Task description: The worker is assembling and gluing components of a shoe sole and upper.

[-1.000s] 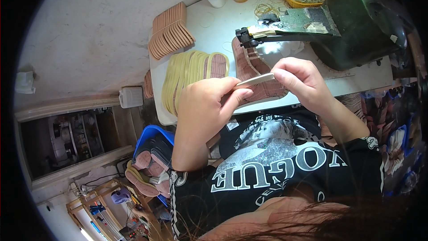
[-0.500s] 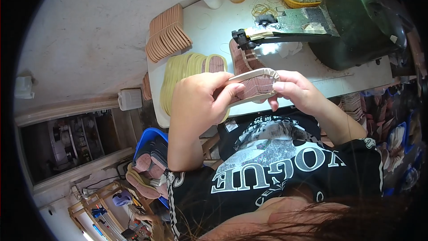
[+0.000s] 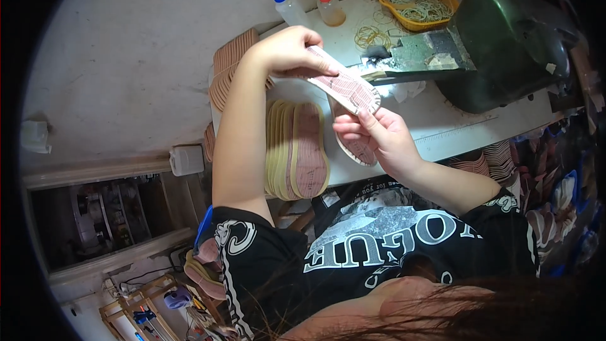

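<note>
Both my hands hold up a shoe insole [image 3: 346,86] with a pinkish patterned face and a pale, pleated rim. My left hand [image 3: 293,50] grips its far left end, thumb lying on the face. At the rounded near right end, my right hand [image 3: 386,137] pinches the rim between thumb and fingers. The insole slants down to the right, in front of the lit end of a green sewing machine [image 3: 429,53]. Below it, partly hidden by my right hand, another pink insole [image 3: 355,144] lies on the white table [image 3: 435,104]. Yellow-edged insoles [image 3: 309,151] lie fanned out to the left.
Behind my left forearm stands a stack of brown soles [image 3: 237,63]. Farther back are a blue-capped bottle [image 3: 289,9], a red-tipped bottle [image 3: 330,11] and a yellow basket [image 3: 416,3] of cords. A white jug [image 3: 187,160] is beside the table's left edge.
Both hands have carried the insole; my left hand rose away from me, and the insole now slants down to the right. The fanned insoles, partly covered before, show more fully.
</note>
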`<move>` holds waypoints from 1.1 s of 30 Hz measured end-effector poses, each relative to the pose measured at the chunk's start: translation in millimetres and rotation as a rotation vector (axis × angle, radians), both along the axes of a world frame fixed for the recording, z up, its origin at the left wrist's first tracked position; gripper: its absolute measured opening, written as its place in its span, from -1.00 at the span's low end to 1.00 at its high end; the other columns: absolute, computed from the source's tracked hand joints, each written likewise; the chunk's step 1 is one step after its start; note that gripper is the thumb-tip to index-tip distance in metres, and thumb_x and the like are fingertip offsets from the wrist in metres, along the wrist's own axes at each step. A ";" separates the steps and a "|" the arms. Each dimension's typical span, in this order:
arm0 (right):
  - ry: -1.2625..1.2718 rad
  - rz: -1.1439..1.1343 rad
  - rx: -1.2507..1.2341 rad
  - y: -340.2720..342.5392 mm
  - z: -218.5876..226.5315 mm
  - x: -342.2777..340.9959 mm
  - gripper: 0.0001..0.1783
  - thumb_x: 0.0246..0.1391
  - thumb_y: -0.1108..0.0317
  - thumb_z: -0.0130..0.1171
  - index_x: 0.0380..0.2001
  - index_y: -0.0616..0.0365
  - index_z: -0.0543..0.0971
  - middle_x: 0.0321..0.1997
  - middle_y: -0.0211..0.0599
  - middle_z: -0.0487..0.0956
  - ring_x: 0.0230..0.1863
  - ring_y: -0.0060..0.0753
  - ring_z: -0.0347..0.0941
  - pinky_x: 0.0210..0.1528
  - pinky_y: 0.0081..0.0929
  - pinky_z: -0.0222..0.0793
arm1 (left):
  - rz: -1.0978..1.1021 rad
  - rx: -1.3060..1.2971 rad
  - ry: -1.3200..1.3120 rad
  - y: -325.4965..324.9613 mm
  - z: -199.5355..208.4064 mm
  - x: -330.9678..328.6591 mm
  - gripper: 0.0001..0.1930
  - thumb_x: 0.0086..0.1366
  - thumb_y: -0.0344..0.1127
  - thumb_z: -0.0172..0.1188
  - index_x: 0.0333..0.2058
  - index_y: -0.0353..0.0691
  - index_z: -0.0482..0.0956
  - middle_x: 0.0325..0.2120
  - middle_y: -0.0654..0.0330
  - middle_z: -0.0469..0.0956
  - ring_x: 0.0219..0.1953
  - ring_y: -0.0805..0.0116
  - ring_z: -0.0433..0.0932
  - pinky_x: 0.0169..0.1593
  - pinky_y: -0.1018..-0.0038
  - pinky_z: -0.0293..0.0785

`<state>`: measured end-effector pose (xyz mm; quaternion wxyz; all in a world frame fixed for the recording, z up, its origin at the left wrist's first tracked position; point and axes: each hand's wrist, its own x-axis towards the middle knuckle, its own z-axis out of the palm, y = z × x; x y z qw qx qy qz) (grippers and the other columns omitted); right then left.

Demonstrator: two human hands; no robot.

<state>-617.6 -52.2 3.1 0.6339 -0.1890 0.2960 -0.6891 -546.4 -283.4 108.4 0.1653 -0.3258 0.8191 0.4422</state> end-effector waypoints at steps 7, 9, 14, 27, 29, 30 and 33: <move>0.146 -0.008 0.108 -29.5 -0.2 -20.3 -0.57 0.32 0.15 -0.08 -0.16 0.39 0.49 -0.32 -0.14 0.62 -0.34 -0.42 0.61 -0.27 -0.57 0.51 | -0.070 0.160 -0.012 -42.5 -9.1 -51.2 -0.64 -0.12 -0.28 0.53 -0.57 -0.23 0.43 -0.61 0.28 0.49 -0.61 0.57 0.48 -0.59 0.65 0.37; 0.167 -0.010 0.154 -35.1 6.9 -19.7 -0.55 0.32 0.12 -0.08 -0.19 0.40 0.49 -0.36 -0.15 0.62 -0.38 -0.43 0.61 -0.32 -0.59 0.51 | -0.066 0.144 -0.007 -48.7 -11.7 -51.9 -0.63 -0.13 -0.28 0.53 -0.57 -0.23 0.42 -0.62 0.29 0.48 -0.63 0.57 0.46 -0.62 0.64 0.35; 0.132 0.044 0.238 -45.8 11.7 -30.7 -0.52 0.30 0.07 -0.07 -0.21 0.40 0.48 -0.37 -0.14 0.61 -0.41 -0.45 0.60 -0.36 -0.62 0.51 | 0.063 -0.030 0.015 -45.6 -12.7 -21.0 -0.60 -0.08 -0.19 0.51 -0.60 -0.19 0.39 -0.71 0.33 0.40 -0.72 0.59 0.35 -0.71 0.58 0.19; 0.412 0.430 0.154 -5.1 2.7 -46.0 -0.65 0.28 0.17 -0.02 -0.15 0.27 0.53 -0.28 -0.26 0.62 -0.40 -0.53 0.55 -0.25 -0.57 0.47 | 0.413 -0.130 0.255 64.5 -64.1 95.5 -0.54 0.21 0.06 0.22 -0.56 -0.29 0.54 -0.66 0.31 0.49 -0.60 0.54 0.39 -0.50 0.50 0.36; 0.554 0.474 0.140 27.1 -10.7 -30.2 -0.64 0.24 0.17 0.04 -0.12 0.27 0.53 -0.24 -0.26 0.61 -0.30 -0.52 0.54 -0.18 -0.55 0.45 | 0.966 0.124 0.651 89.0 -83.5 121.4 -0.61 0.31 -0.02 0.13 -0.46 -0.28 0.54 -0.57 0.29 0.54 -0.56 0.54 0.43 -0.45 0.52 0.40; 0.606 0.467 0.149 40.6 -18.6 -20.3 -0.62 0.22 0.16 0.08 -0.11 0.28 0.53 -0.21 -0.26 0.60 -0.22 -0.49 0.55 -0.17 -0.54 0.45 | 0.967 0.117 0.652 99.9 -95.7 125.6 -0.61 0.31 -0.02 0.13 -0.46 -0.28 0.54 -0.57 0.29 0.54 -0.56 0.54 0.43 -0.45 0.52 0.40; 0.994 0.341 -0.018 53.4 -30.2 5.4 -0.40 0.13 0.17 0.20 0.15 0.23 0.31 -0.06 -0.08 0.53 -0.04 -0.36 0.49 0.03 -0.41 0.37 | 1.151 0.238 0.798 146.2 -139.8 112.3 -0.63 0.37 -0.07 0.05 -0.27 -0.34 0.53 -0.39 0.24 0.58 -0.36 0.51 0.51 -0.23 0.52 0.44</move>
